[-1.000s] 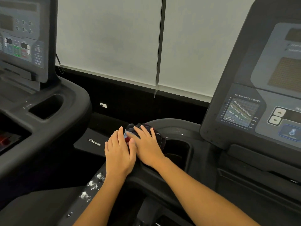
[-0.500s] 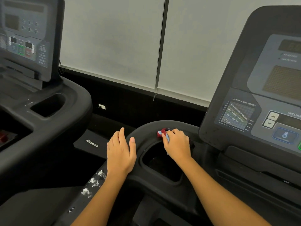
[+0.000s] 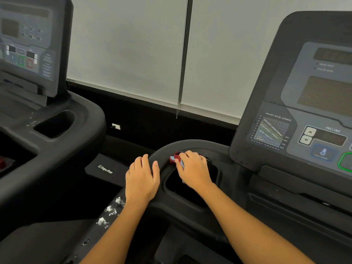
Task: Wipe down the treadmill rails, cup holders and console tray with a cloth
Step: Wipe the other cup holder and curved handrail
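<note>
My right hand (image 3: pixel 194 169) is closed on a dark cloth with red and blue patches (image 3: pixel 175 159), pressing it on the far rim of the black cup holder (image 3: pixel 186 189) at the left of the treadmill console. Most of the cloth is hidden under the hand. My left hand (image 3: pixel 142 178) lies flat, fingers slightly apart, on the curved black rail (image 3: pixel 162 149) just left of the cup holder. It holds nothing. White flaky marks (image 3: pixel 111 208) dot the rail below my left wrist.
The console panel (image 3: pixel 297 130) with a heart-rate chart and incline buttons rises at the right. A second treadmill's console (image 3: pixel 28 46) and its cup holder (image 3: pixel 54 123) stand at the left. White roller blinds (image 3: pixel 133 44) hang behind, above a dark floor gap.
My right hand slid the cloth from beside my left hand, rightwards, to the cup holder's far rim, then barely moved. My left hand stayed on the rail.
</note>
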`<state>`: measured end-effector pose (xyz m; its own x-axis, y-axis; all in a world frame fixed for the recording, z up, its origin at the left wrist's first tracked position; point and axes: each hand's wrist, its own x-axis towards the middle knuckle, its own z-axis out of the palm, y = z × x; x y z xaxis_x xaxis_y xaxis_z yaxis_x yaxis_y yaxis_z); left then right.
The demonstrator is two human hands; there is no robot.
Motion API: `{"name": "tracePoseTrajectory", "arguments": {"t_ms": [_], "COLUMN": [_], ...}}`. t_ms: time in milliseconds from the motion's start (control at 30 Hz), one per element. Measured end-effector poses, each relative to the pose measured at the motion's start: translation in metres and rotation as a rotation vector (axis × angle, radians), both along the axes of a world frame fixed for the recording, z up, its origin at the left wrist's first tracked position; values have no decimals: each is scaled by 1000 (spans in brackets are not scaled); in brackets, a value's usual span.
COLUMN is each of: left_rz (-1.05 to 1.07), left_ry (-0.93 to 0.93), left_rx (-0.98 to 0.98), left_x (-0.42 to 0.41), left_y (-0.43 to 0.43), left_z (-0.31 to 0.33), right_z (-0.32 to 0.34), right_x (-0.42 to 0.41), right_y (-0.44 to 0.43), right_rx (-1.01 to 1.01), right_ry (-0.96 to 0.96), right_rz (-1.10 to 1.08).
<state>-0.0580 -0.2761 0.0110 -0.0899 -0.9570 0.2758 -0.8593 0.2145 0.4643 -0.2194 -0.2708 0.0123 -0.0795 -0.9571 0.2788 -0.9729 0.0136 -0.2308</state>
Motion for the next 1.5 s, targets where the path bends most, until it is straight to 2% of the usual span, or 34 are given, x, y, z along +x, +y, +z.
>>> {"name": "tracePoseTrajectory", "arguments": {"t_ms": [67,233,367,467,533,600,733,800,833,867,900,967,1000,1033,1233,1333,1500], "left_rz": [-6,-12,-8,-21,-23,-18,-28,-26,-22,-19,-19,-24,-27,-31,-47,-48,-47], "left_ry": [-30,-51,-22,-44,-56,-61,-118,-137,-140,-144,-149,-157,-166,-179,-227,-242,-253], "left_rx": [8,21,49,44,43,33,14,19,19,17,11,4,6,5,3,-12,-18], "left_x": [0,-1,0,1,1,0,-1,-1,-1,-1,-1,-2,-2,-2,-2,-3,-4], "left_y": [-1,-1,-1,-1,-1,-1,-2,-2,-3,-3,-4,-4,-5,-6,-8,-8,-8], "left_z": [0,-2,-1,-1,-1,-1,-5,-6,-7,-8,-8,-9,-10,-11,-9,-10,-10], "right_z": [-2,-5,-7,3,13,26,45,49,51,55,57,55,51,48,-8,-19,-13], "right_x": [2,29,38,31,18,-2,-27,-38,-42,-46,-50,-53,-51,-45,-1,7,-8], "right_y": [3,33,56,72,80,81,63,54,54,57,60,64,63,60,22,13,12], "right_rx": [32,37,78,127,215,335,196,246,294,352,428,560,576,564,582,611,784], "right_ry": [8,1,-23,20,-54,-315,-934,-1239,-1307,-1266,-1120,-629,-437,-342,-144,-77,-135], "right_rz": [-8,251,374,432,417,305,-101,-160,-160,-144,-133,-81,-44,-17,-120,2,376]}}
